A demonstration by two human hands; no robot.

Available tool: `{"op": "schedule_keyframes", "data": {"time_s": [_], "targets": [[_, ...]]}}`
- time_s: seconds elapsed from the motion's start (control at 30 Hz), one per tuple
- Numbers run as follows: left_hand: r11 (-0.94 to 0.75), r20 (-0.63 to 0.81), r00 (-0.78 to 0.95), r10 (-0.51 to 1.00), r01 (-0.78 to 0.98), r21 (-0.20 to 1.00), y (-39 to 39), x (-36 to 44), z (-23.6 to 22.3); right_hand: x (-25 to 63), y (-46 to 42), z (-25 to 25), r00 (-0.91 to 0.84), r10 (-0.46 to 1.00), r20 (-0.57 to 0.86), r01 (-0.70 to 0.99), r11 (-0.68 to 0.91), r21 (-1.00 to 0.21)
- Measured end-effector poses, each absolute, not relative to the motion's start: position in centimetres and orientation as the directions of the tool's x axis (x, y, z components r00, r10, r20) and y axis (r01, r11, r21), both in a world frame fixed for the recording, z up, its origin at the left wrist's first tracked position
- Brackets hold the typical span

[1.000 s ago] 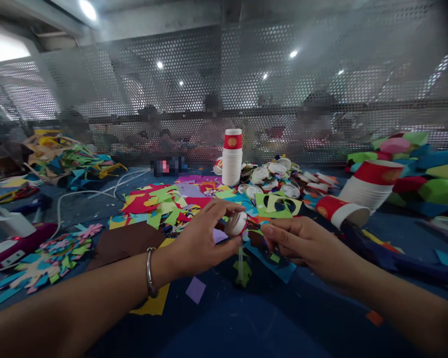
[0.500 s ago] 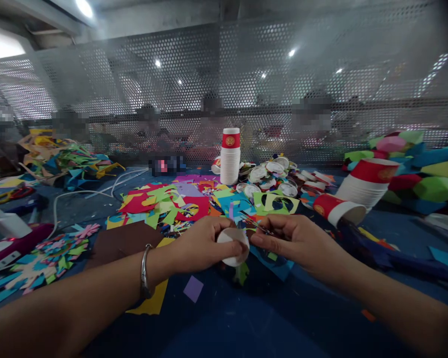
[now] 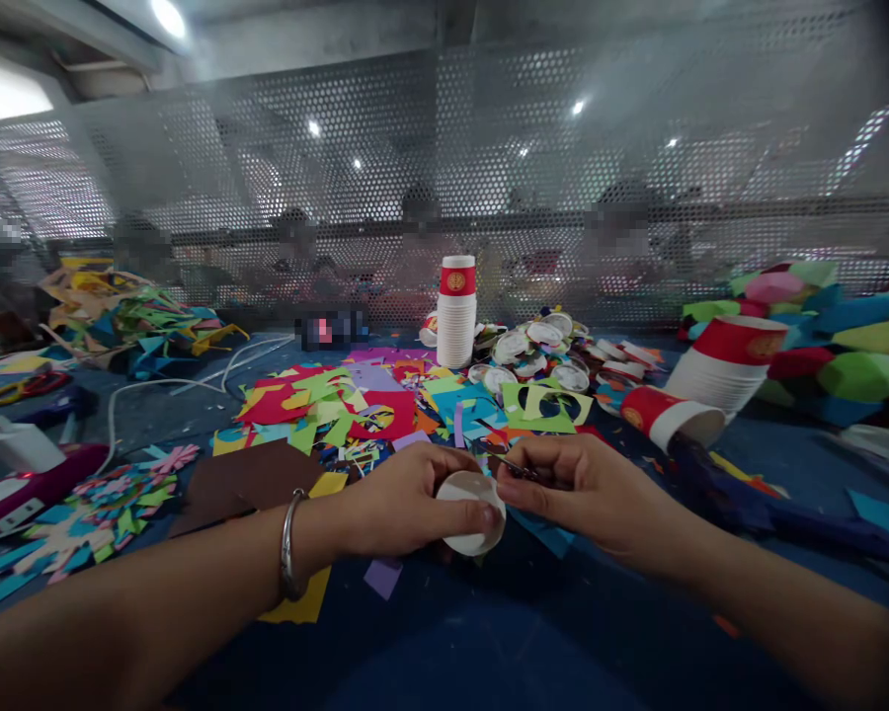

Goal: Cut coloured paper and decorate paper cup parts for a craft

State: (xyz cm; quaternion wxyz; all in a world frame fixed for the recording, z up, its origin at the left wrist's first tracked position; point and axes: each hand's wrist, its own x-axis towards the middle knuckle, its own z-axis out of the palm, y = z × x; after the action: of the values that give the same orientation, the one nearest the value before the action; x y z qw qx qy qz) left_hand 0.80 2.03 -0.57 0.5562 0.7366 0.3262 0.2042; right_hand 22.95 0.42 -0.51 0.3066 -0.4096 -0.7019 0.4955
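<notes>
My left hand (image 3: 404, 504), with a metal bangle on its wrist, is closed round a small white paper cup bottom (image 3: 474, 512) whose round face points toward me. My right hand (image 3: 574, 489) is closed just right of it, pinching a thin dark tool (image 3: 523, 470) whose tip reaches the cup's upper edge; I cannot make out what the tool is. Both hands hover low over the blue table (image 3: 489, 642) among coloured paper scraps (image 3: 341, 415).
A tall stack of red-and-white cups (image 3: 457, 311) stands at the back centre, cut cup bottoms (image 3: 540, 355) beside it. Tipped cup stacks (image 3: 718, 380) lie at right near folded coloured paper shapes (image 3: 845, 336). A glue gun (image 3: 22, 474) and cables sit at left. A perforated metal screen (image 3: 444, 178) closes the back.
My left hand has turned the cup piece so its round face points toward me and drawn it down and nearer. My right hand has followed and closed in beside it.
</notes>
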Motion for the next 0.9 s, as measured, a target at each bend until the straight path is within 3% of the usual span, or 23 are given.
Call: {"op": "schedule_keyframes", "data": {"time_s": [0.17, 0.3, 0.4, 0.6, 0.9], "targets": [[-0.290, 0.051, 0.729, 0.683, 0.207, 0.934, 1.8, 0.8, -0.5, 23.0, 0.2, -0.4, -0.540, 0.841, 0.028, 0.179, 0.148, -0.973], [-0.577, 0.247, 0.724, 0.644, 0.248, 0.778, 1.2, 0.8, -0.2, 23.0, -0.1, 0.0, -0.554, 0.830, 0.057, 0.185, 0.190, -0.964], [-0.673, 0.334, 0.705, 0.626, 0.273, 0.687, 1.0, 0.9, -0.3, 22.9, -0.2, 0.5, -0.543, 0.835, 0.088, 0.214, 0.239, -0.947], [-0.575, 0.362, 0.555, 0.749, 0.275, 0.770, 1.9, 0.8, -0.5, 23.1, -0.3, 1.0, -0.427, 0.892, 0.151, 0.342, 0.314, -0.886], [-0.496, 0.343, 0.505, 0.792, 0.203, 0.844, 2.0, 0.8, -0.2, 23.5, -0.6, 0.2, -0.436, 0.866, 0.247, 0.521, 0.466, -0.715]]}}
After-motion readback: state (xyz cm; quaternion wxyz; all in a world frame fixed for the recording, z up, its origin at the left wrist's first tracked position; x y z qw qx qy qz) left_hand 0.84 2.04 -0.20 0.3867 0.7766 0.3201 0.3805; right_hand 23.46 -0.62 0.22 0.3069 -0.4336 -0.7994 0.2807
